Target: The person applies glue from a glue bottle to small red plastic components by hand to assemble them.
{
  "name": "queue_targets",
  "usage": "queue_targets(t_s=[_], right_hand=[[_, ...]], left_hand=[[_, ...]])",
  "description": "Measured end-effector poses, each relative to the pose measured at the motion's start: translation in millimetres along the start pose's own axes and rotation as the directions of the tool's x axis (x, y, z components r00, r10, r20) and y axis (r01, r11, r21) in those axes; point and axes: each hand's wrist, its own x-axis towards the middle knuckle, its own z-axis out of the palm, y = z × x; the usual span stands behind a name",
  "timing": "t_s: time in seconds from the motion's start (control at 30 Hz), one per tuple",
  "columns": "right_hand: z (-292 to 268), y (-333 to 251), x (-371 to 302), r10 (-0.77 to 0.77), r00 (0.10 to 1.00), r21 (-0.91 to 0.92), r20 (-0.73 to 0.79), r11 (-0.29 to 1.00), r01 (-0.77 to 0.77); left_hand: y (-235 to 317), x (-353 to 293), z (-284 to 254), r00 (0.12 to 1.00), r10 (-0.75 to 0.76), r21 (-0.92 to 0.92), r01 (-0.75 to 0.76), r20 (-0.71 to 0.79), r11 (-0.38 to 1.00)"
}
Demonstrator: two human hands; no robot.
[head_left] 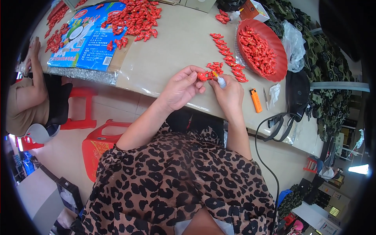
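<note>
Between the thumb and fingers of my left hand (181, 87) is a small glossy red figurine (202, 76). My right hand (230, 94) grips a small white squeeze bottle with a yellow nozzle (221, 82), its tip pointing up and left, close to the figurine. Whether the tip touches it I cannot tell. Just beyond my fingers lies a little cluster of red figurines (214, 67). To its right a slanting row of more figurines (225, 50) runs away from me along the table (172, 43).
A red bowl (282, 58) heaped with figurines stands at the right. Nearer me lie an orange lighter (256, 101), a thin blade (266, 98), a crumpled tissue (274, 95) and a black bag (297, 92). More figurines cover a blue printed sheet (92, 43). Another person's arm (34, 58) is far left.
</note>
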Motion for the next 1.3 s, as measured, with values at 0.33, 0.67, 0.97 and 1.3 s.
queue_targets(t_s=[0.33,0.67,0.97,1.3], right_hand=[[-14.0,24.9,3.2,0.219,0.967,0.762,0.134,0.601,-0.242],[-20.3,34.8,-4.3,0.112,0.949,0.954,0.294,0.028,-0.299],[-17.6,29.0,-13.6,0.054,0.92,0.909,0.388,-0.187,-0.372],[-3.4,25.1,-17.0,-0.058,0.887,0.787,0.459,-0.438,-0.436]], left_hand=[[0.0,0.8,4.3,0.999,-0.008,0.03,0.009,-0.043,1.0],[0.1,1.1,5.2,0.999,-0.025,0.067,0.027,-0.042,0.997],[0.1,0.8,7.3,0.998,-0.032,0.132,0.04,-0.059,0.99],[-0.4,0.4,6.1,0.998,-0.06,0.204,0.066,-0.035,0.977]])
